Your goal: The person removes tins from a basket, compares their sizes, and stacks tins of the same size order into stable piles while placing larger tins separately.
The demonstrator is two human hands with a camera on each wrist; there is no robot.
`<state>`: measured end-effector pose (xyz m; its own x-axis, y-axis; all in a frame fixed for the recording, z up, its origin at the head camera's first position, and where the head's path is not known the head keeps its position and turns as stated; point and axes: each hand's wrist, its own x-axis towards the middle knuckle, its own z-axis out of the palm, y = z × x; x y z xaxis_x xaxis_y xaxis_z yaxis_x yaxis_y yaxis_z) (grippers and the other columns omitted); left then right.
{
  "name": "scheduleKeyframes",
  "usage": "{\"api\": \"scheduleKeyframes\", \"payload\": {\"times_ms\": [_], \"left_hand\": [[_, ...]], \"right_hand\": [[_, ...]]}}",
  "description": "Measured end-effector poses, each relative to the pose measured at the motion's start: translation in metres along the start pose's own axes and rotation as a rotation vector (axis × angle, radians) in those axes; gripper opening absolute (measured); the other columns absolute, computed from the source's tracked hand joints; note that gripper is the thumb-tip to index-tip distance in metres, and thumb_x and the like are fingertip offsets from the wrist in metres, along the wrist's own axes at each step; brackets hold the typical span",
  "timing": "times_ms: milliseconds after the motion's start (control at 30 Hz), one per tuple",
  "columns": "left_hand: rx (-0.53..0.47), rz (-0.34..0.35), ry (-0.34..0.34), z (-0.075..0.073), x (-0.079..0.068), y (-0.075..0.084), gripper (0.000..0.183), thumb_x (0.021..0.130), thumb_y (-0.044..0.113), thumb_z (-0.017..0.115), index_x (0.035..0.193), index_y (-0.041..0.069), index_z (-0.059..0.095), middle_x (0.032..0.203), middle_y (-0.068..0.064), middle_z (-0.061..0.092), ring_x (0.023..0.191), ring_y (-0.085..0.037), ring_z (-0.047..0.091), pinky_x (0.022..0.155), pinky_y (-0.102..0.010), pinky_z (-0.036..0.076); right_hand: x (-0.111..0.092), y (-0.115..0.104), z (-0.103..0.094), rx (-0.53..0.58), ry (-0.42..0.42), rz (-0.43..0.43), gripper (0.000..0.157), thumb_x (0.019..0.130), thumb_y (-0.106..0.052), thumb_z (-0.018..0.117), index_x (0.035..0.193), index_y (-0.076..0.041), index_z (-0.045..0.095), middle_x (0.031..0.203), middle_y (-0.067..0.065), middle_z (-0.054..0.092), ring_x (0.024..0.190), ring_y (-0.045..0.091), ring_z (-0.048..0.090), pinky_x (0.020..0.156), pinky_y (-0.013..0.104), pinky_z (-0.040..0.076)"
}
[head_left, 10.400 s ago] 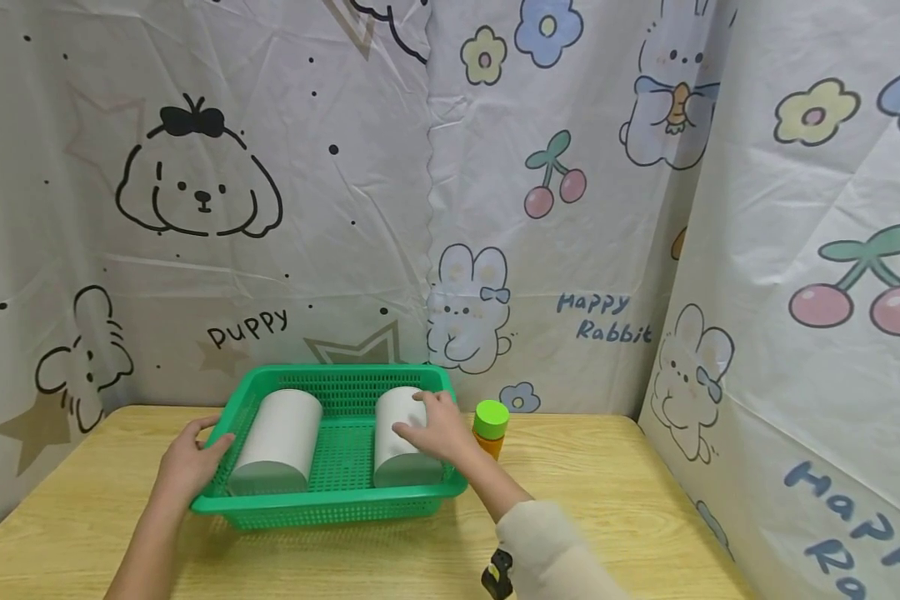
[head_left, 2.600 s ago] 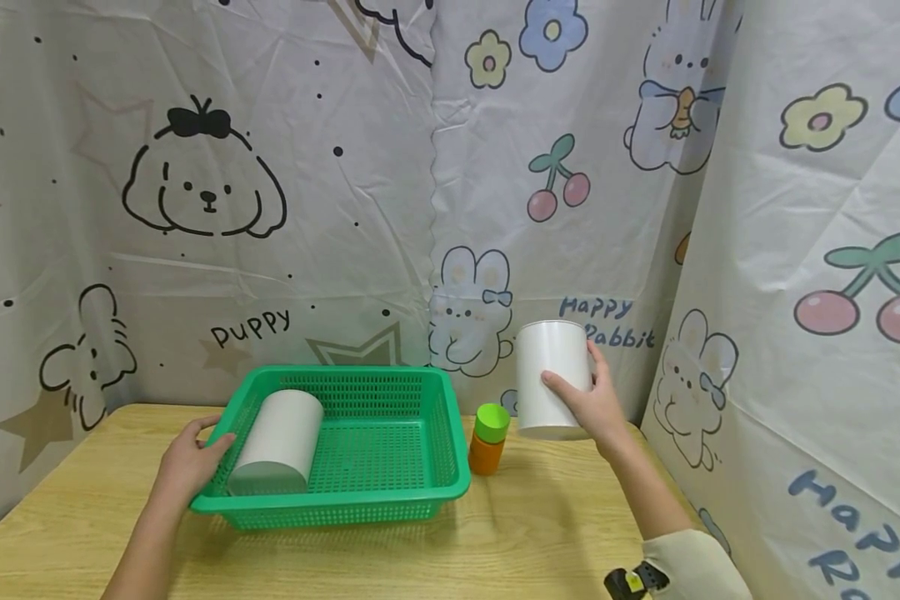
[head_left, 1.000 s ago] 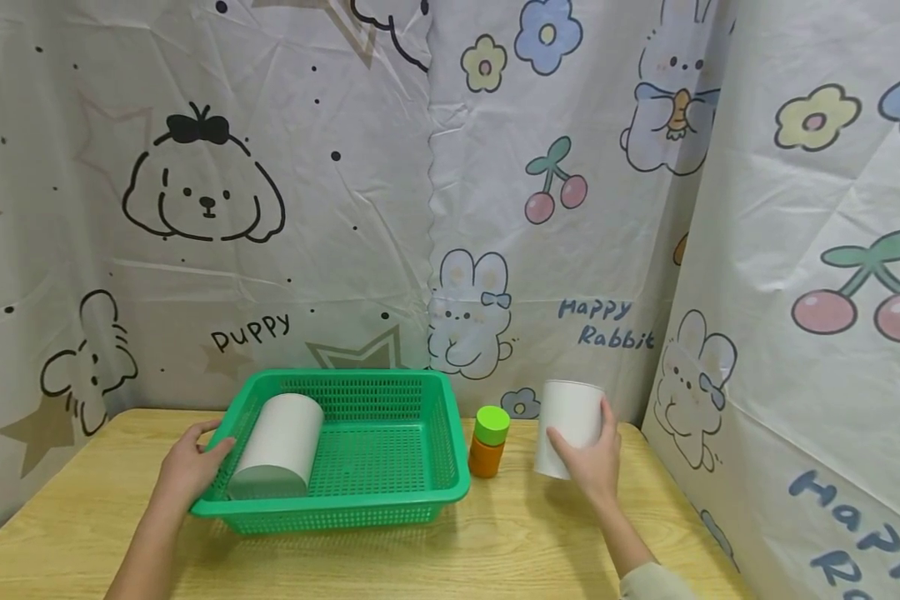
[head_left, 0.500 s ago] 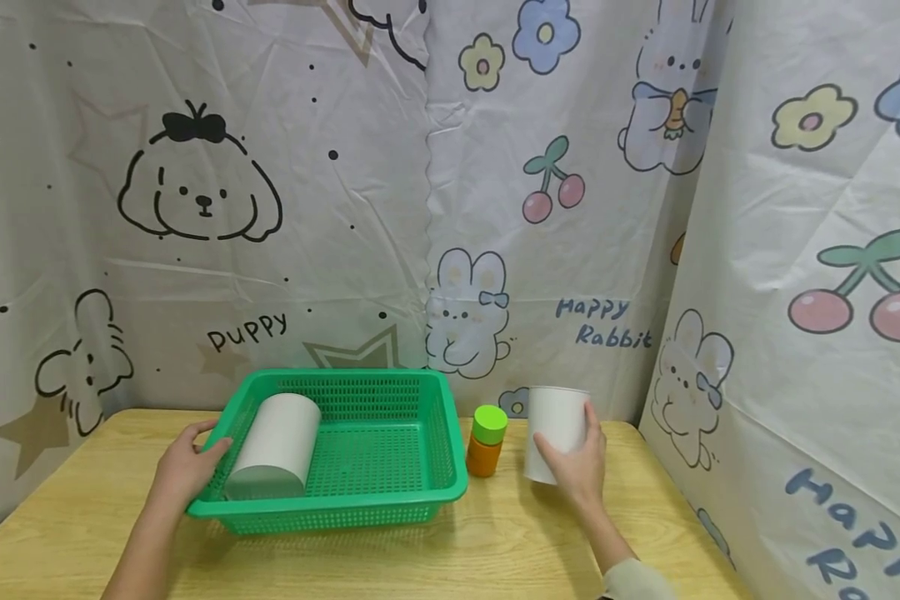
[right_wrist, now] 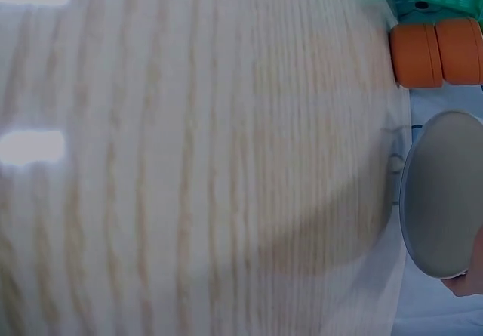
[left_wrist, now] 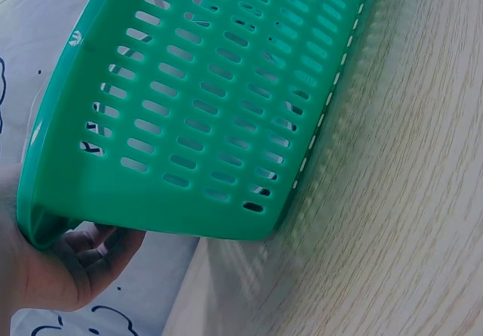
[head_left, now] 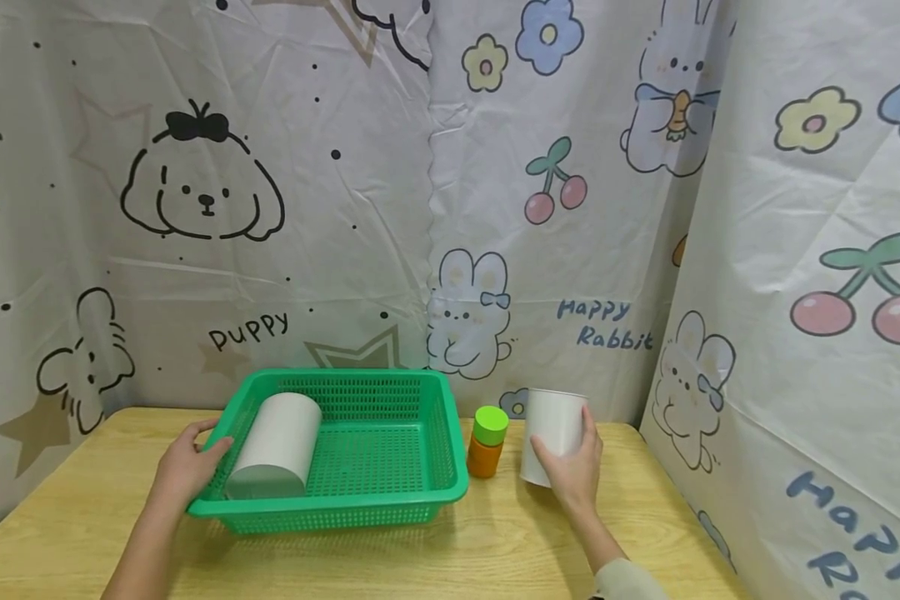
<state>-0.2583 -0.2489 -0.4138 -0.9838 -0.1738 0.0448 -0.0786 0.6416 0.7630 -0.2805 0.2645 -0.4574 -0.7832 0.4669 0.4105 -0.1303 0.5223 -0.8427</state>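
My left hand (head_left: 189, 468) grips the left rim of a green plastic basket (head_left: 330, 502), its fingers curled under the edge in the left wrist view. Inside the basket, at the left, a white cylinder (head_left: 279, 437) lies on its side. My right hand (head_left: 576, 473) holds a second white cylinder (head_left: 552, 429) from its right side, thumb on the near face. That cylinder is nearly upright at the right of the table. Its flat grey underside (right_wrist: 445, 196) shows in the right wrist view, so it is at least partly off the table. Most of my right hand is outside that view.
A small orange bottle (head_left: 483, 458) with a bright green lid stands between the basket and the held cylinder. The wooden table (head_left: 495, 550) ends at a printed cloth backdrop (head_left: 360, 200) behind. Another cloth wall (head_left: 810, 400) hangs at the right.
My right hand has lifted the second cylinder out of the basket's right side, carried it right past the bottle and lowered it. Lately it has shifted slightly left. My left hand keeps its place.
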Motion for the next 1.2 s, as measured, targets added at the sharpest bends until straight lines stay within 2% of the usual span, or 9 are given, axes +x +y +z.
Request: {"api": "scheduleKeyframes", "payload": {"times_ms": [500, 733, 933, 1200], "left_hand": [[-0.006, -0.015, -0.012, -0.001, 0.000, 0.000, 0.064, 0.099, 0.039, 0.039, 0.143, -0.005, 0.026, 0.121, -0.039, 0.045, 0.100, -0.045, 0.052, 0.070, -0.042, 0.045], [-0.010, -0.014, -0.016, -0.001, 0.001, 0.001, 0.064, 0.099, 0.039, 0.039, 0.143, -0.005, 0.025, 0.123, -0.039, 0.044, 0.102, -0.046, 0.051, 0.070, -0.042, 0.046], [-0.012, -0.016, -0.019, -0.002, 0.000, 0.002, 0.064, 0.099, 0.039, 0.039, 0.143, -0.005, 0.025, 0.124, -0.039, 0.043, 0.103, -0.047, 0.050, 0.071, -0.042, 0.046], [-0.010, -0.014, -0.017, -0.001, 0.001, 0.001, 0.063, 0.099, 0.038, 0.039, 0.143, -0.005, 0.026, 0.123, -0.039, 0.043, 0.103, -0.046, 0.051, 0.070, -0.042, 0.046]], "right_hand": [[-0.004, 0.006, 0.005, 0.010, 0.017, -0.031, 0.100, 0.071, -0.029, 0.081, 0.149, -0.031, 0.018, 0.144, 0.019, 0.031, 0.116, 0.037, 0.043, 0.091, 0.058, 0.039], [-0.006, 0.011, 0.008, 0.038, 0.010, -0.064, 0.104, 0.068, -0.027, 0.083, 0.149, -0.026, 0.017, 0.144, 0.020, 0.030, 0.117, 0.037, 0.042, 0.092, 0.058, 0.037], [-0.005, 0.014, 0.007, 0.099, -0.001, -0.030, 0.106, 0.069, -0.026, 0.083, 0.149, -0.018, 0.014, 0.149, 0.017, 0.025, 0.125, 0.037, 0.038, 0.100, 0.057, 0.033], [-0.009, 0.011, 0.003, 0.133, -0.038, 0.006, 0.107, 0.068, -0.021, 0.082, 0.150, -0.017, 0.013, 0.149, 0.014, 0.025, 0.123, 0.035, 0.039, 0.100, 0.056, 0.033]]}}
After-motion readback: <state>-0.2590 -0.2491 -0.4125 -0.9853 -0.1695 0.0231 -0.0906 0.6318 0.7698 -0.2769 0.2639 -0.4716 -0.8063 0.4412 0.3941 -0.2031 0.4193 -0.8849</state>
